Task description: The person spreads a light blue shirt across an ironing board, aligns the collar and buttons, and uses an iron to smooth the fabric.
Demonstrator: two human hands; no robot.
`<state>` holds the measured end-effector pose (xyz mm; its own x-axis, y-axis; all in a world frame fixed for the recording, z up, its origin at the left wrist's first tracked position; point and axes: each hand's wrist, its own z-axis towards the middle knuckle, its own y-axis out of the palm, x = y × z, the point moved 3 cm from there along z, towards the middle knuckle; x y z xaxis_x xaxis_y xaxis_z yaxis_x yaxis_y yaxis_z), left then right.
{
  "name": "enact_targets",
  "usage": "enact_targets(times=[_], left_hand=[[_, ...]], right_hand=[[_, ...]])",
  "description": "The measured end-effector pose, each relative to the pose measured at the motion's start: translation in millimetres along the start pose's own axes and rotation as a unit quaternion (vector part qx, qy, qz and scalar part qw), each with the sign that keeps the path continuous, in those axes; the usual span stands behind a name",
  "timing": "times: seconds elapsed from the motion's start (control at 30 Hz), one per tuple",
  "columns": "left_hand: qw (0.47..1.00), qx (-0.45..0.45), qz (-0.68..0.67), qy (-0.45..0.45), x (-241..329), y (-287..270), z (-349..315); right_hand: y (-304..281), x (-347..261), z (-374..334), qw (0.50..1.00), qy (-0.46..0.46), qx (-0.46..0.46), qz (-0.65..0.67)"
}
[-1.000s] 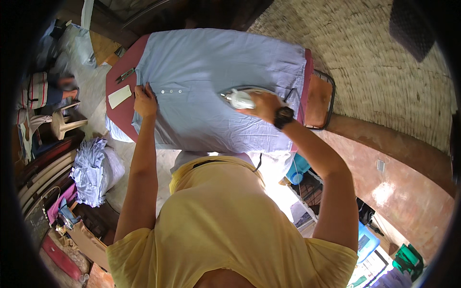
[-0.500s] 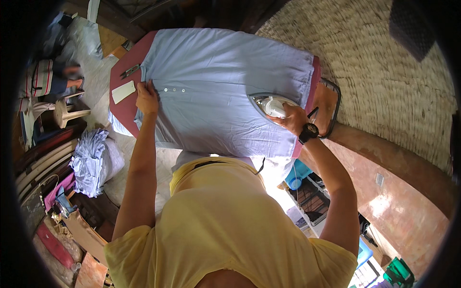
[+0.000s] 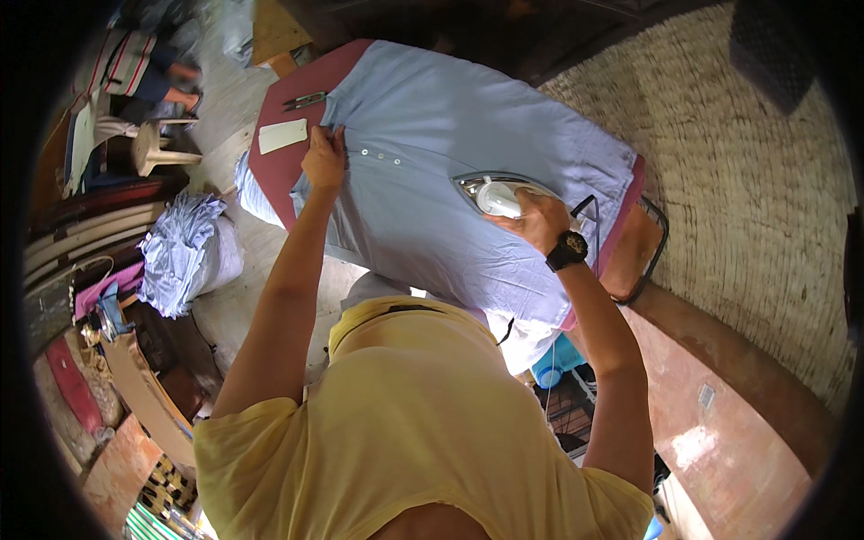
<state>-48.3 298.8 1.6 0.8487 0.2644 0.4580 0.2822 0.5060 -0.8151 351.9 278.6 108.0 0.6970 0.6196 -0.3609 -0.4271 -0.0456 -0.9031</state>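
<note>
Two hands were on the job, well apart: my left hand (image 3: 324, 160) lay flat on the light blue shirt (image 3: 468, 171) beside its button row, pinning the cloth, while my right hand (image 3: 540, 219) was clamped around the handle of the iron (image 3: 490, 193), which sat sole-down on the shirt toward the right end of the maroon ironing board (image 3: 283, 166). The fabric around the iron looked mostly smooth (a few creases showed near the lower hem), so I judged the pressing well along, not finished. The board's edge and the wire rest (image 3: 652, 261) lay just beyond the iron; open cloth stretched leftward toward the buttons.
</note>
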Motion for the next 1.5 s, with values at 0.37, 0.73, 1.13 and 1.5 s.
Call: enact_targets(times=[0.37,0.73,1.13,1.5], left_hand=[[0.997,0.02,-0.074,-0.034,-3,-2,-1],[0.981,-0.081,-0.167,-0.051,-11,-13,10],[0.94,-0.091,-0.297,-0.141,-35,-15,13],[0.975,-0.062,-0.177,-0.12,-47,-35,-23]], right_hand=[[37,-64,92,0.997,0.034,-0.066,0.0],[50,-76,155,0.994,0.043,-0.1,-0.012],[71,-113,225,0.979,-0.035,-0.199,0.012],[84,-106,242,0.973,-0.115,-0.201,0.003]])
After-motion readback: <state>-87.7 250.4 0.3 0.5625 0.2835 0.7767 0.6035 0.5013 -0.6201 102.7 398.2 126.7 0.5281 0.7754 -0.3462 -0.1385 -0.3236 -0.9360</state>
